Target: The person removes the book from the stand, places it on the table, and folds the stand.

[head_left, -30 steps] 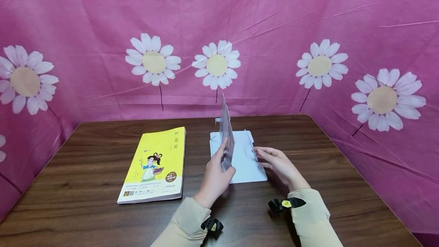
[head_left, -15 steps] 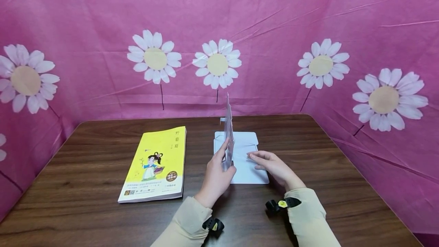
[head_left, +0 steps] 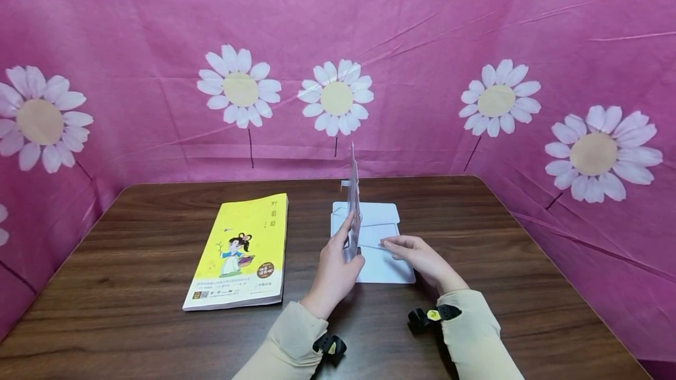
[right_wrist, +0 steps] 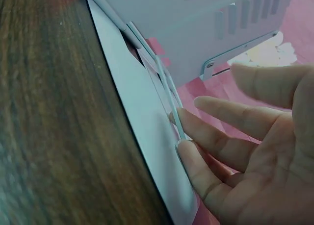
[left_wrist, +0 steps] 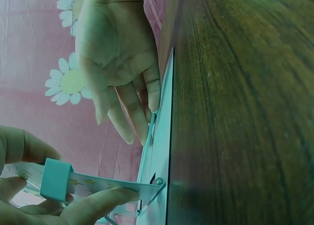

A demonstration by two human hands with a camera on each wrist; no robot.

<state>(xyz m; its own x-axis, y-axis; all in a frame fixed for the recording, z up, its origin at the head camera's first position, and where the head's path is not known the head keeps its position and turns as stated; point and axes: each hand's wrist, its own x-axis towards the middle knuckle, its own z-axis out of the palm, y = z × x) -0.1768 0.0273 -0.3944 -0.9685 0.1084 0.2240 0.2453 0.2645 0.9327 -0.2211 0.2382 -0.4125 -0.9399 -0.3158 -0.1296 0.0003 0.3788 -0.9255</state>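
A pale folding metal book stand (head_left: pixel 377 265) lies on the table in the head view, its slotted upright panel (head_left: pixel 354 204) raised edge-on above the flat base. My left hand (head_left: pixel 334 274) grips that panel, thumb on one side and fingers on the other; the left wrist view shows fingers (left_wrist: pixel 100 205) along its printed face. My right hand (head_left: pixel 422 257) is over the base's right half. In the right wrist view its extended fingers (right_wrist: pixel 216 137) touch a thin wire support rod (right_wrist: pixel 171 97) close over the base, the thumb standing apart.
A yellow-covered book (head_left: pixel 237 251) with a cartoon figure lies to the left of the stand on the brown wooden table (head_left: pixel 132 263). A pink cloth (head_left: pixel 406 28) printed with white daisies hangs behind. Black straps with small devices are on both wrists.
My right hand has moved left over the base, and the wire rod has swung left with its fingers. The upright panel has shifted slightly right and stands steeper in my left hand.
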